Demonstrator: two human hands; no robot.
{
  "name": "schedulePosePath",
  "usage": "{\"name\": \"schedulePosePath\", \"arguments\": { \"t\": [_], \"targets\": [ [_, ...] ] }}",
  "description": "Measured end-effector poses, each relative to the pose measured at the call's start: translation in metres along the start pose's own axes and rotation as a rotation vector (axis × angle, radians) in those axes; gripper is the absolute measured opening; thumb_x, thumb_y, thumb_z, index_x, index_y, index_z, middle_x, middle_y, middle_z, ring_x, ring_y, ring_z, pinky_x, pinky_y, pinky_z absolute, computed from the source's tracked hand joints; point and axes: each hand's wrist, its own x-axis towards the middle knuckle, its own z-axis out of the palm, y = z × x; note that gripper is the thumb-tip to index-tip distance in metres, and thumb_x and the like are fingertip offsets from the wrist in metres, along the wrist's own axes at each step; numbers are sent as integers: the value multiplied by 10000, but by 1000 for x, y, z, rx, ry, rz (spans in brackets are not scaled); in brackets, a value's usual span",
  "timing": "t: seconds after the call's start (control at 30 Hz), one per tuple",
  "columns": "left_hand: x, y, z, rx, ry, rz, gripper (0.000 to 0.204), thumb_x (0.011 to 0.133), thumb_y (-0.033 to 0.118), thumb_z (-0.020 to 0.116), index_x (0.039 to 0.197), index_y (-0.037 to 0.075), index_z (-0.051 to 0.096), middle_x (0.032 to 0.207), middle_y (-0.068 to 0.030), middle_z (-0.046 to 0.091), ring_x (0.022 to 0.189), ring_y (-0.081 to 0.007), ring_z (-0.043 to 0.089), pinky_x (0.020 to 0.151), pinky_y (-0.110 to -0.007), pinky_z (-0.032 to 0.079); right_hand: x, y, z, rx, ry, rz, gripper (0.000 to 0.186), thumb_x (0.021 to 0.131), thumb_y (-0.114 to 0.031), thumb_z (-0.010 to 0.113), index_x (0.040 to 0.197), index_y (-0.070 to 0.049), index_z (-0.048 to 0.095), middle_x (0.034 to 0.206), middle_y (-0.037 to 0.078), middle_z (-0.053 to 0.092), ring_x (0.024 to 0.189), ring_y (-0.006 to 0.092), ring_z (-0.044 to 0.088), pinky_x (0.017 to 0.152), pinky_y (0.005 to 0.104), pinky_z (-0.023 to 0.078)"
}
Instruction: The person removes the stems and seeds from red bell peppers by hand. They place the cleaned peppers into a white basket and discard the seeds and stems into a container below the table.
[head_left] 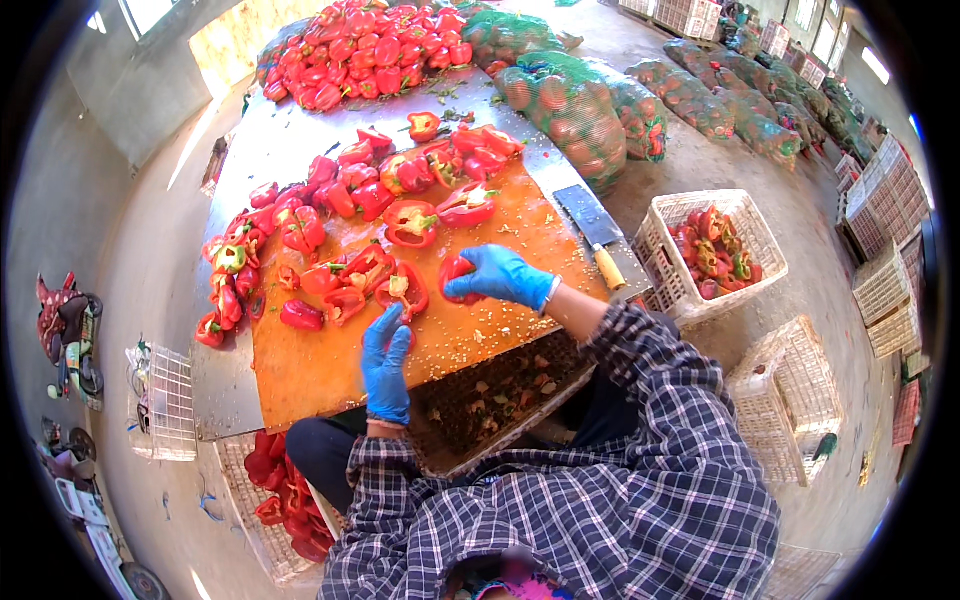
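Note:
My right hand [500, 275], in a blue glove, grips a red pepper piece [452, 271] above the orange board [510, 340]. My left hand [387, 365], also gloved, has bent fingers around a red piece mostly hidden behind it, just below a cut pepper [405, 288] showing seeds. Cut red peppers [410, 222] lie across the board and the metal tabletop [230, 380] beyond it, with scattered seeds. A cleaver [590, 220] with a wooden handle lies flat at the board's right edge.
Whole peppers [360, 60] are heaped at the table's back, beside green mesh sacks [560, 120]. A crate of pepper pieces [720, 198] stands right, above another crate [785, 400]. Below the table are a scrap bin [490, 395] and a red-filled crate [250, 510]. A wire basket [160, 400] stands left.

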Motion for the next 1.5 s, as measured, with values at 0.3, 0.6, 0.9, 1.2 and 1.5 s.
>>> {"name": "schedulePosePath", "arguments": {
  "t": [0.3, 0.6, 0.9, 1.2, 1.5],
  "targets": [
    [-16, -25, 73, -529, -95, -220, 450, 952, 248, 600, 1344, 44, 516, 1228, -101, 580, 1090, -222, 596, 984, -369, 494, -63, 36, 46, 467, -308, -196, 612, 716, -225, 879, 1225, -35, 595, 1120, 66, 668, 1026, 146, 602, 920, 332, 499],
    [-18, -19, 66, -221, -375, -395, 437, 875, 126, 723, 1272, 63, 552, 1150, -65, 599, 1039, -165, 598, 920, -301, 511, -72, 39, 42, 361, -378, -221, 403, 737, -275, 800, 1037, -35, 680, 873, 38, 695, 785, 135, 624, 729, 313, 515],
    [-13, -73, 50, -570, -65, -344, 189, 976, 207, 619, 1105, 78, 571, 1085, -81, 639, 962, -193, 638, 855, -327, 541, -92, 17, 85, -351, 191, -194, 622, 719, -536, 754, 1150, -119, 590, 975, 202, 693, 897, 405, 682, 771, 451, 559],
    [-17, -52, 63, -733, -186, -412, 405, 1017, 369, 525, 1227, 30, 597, 1159, -87, 648, 1041, -242, 632, 939, -368, 508, -71, 41, 92, -28, 254, -345, 374, 891, -383, 699, 1047, -47, 656, 892, 164, 694, 857, 299, 683, 737, 406, 543],
    [-19, -41, 72, -750, -151, -490, 453, 1012, 463, 487, 1102, 46, 639, 1005, -79, 660, 945, -194, 639, 866, -345, 522, -61, 50, 89, 784, -99, 204, 348, 922, -330, 677, 1050, -6, 693, 921, 23, 690, 828, 97, 627, 730, 265, 512]
  ]
}}
